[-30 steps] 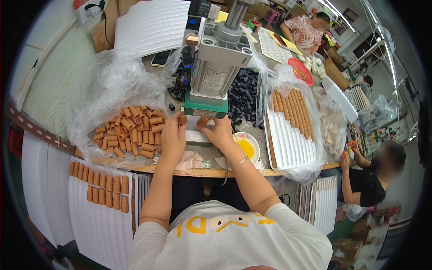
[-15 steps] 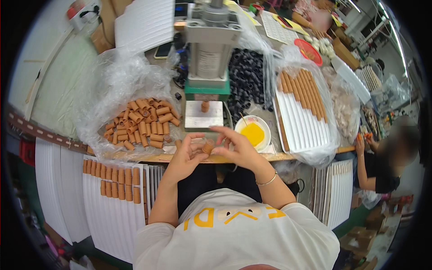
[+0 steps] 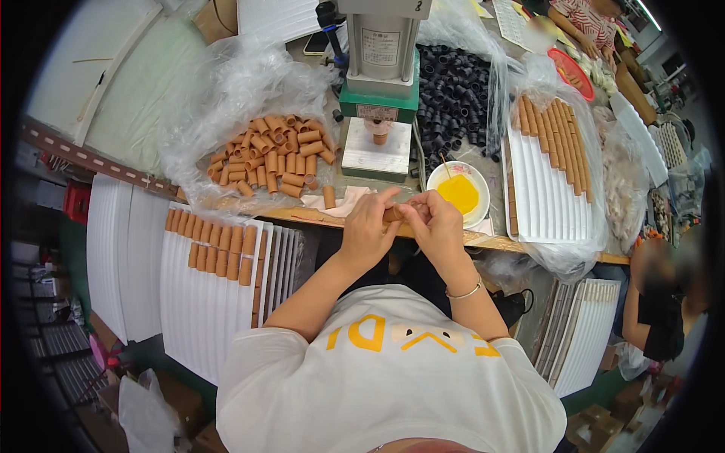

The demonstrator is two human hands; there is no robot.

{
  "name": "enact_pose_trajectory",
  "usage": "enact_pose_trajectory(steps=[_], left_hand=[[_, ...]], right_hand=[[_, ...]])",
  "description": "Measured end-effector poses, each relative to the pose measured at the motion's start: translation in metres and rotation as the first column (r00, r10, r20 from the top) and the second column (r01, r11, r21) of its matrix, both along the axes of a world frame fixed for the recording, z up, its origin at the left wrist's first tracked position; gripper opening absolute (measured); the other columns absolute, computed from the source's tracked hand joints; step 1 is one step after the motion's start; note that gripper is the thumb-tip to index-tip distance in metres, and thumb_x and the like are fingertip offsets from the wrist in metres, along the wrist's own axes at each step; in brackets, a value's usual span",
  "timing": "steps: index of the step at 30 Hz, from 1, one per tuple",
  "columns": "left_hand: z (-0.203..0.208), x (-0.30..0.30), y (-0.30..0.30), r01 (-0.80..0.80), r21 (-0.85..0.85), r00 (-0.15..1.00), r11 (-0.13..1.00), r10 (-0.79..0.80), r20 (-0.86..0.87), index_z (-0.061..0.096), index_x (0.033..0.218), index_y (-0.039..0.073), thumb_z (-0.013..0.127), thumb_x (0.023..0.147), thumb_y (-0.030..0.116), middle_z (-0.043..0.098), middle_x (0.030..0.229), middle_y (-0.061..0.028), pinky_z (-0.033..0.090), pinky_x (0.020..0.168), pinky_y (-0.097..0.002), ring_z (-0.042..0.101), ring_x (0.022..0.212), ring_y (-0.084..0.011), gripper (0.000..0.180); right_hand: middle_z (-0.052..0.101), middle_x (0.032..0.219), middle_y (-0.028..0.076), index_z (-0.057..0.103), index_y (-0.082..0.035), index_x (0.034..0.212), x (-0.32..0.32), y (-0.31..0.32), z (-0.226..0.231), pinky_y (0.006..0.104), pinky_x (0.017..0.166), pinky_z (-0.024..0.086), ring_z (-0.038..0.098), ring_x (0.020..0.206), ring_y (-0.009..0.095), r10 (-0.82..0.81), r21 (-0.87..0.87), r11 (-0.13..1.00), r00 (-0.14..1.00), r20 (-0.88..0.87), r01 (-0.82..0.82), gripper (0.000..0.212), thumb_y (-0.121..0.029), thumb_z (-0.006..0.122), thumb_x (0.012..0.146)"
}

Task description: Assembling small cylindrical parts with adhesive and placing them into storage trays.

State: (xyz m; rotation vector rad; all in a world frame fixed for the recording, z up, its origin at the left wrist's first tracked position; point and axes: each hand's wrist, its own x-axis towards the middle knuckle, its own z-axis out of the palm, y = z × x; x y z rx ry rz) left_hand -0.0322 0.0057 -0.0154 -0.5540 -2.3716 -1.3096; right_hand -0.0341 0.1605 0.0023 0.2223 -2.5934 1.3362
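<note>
Just in front of the bench edge, a short brown tube (image 3: 393, 214) is held between my two hands. My left hand (image 3: 368, 232) has its fingers closed round one side of it. From the other side, the fingers of my right hand (image 3: 438, 229) are pinched against the tube's end. Fingers cover much of the tube. Beyond the hands stands a bench press (image 3: 379, 90) with a green head. Another brown tube (image 3: 380, 139) stands upright on its pale metal plate (image 3: 364, 157). A single loose brown tube (image 3: 329, 197) stands near my left hand.
A heap of brown tubes (image 3: 272, 155) lies left on plastic film; black fittings (image 3: 453, 102) are piled behind right. A white bowl (image 3: 436, 180) holds yellow liquid and a stick. Ridged white trays (image 3: 540, 204) with brown tubes flank me. Other people (image 3: 655, 302) are at the right.
The view has shifted, so the bench appears higher and further right. My hands have drawn together, and my right fingers, spread apart before, are now closed at the tube.
</note>
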Motion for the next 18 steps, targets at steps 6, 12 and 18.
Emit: enact_pose_trajectory(steps=[6, 12, 18], left_hand=[[-0.005, -0.017, -0.073, -0.406, -0.028, 0.912, 0.914, 0.407, 0.051, 0.051, 0.089, 0.003, 0.069, 0.077, 0.000, 0.053, 0.086, -0.0112, 0.044, 0.076, -0.0321, 0.055, 0.084, -0.0274, 0.022], [-0.008, -0.037, -0.121, -0.457, -0.246, 0.885, 0.855, 0.466, -0.023, 0.048, 0.079, 0.002, 0.078, 0.070, 0.001, 0.061, 0.099, -0.0150, 0.045, 0.081, -0.0394, 0.058, 0.098, -0.0340, 0.031], [-0.011, -0.045, -0.115, -0.421, -0.230, 0.877, 0.877, 0.458, 0.143, 0.047, 0.079, 0.002, 0.075, 0.074, 0.001, 0.064, 0.094, -0.0112, 0.048, 0.077, -0.0366, 0.062, 0.087, -0.0308, 0.029]], right_hand=[[0.068, 0.079, 0.011, 0.066, -0.004, 0.100, -0.055, 0.058, -0.006, 0.0348, 0.064, 0.051, 0.065, 0.069, 0.026, -0.112, 0.041, 0.993, 0.993, 0.037, 0.110, 0.031, -0.030, 0.071, 0.084], [0.069, 0.085, 0.013, 0.061, -0.006, 0.097, -0.135, 0.093, -0.021, 0.0401, 0.072, 0.052, 0.067, 0.081, 0.032, -0.283, 0.380, 0.906, 0.935, 0.213, 0.188, 0.028, -0.030, 0.070, 0.083], [0.069, 0.091, 0.017, 0.060, -0.009, 0.099, -0.170, 0.092, -0.037, 0.0449, 0.076, 0.052, 0.066, 0.088, 0.035, -0.242, 0.620, 0.782, 0.947, 0.209, 0.063, 0.020, -0.016, 0.063, 0.081]])
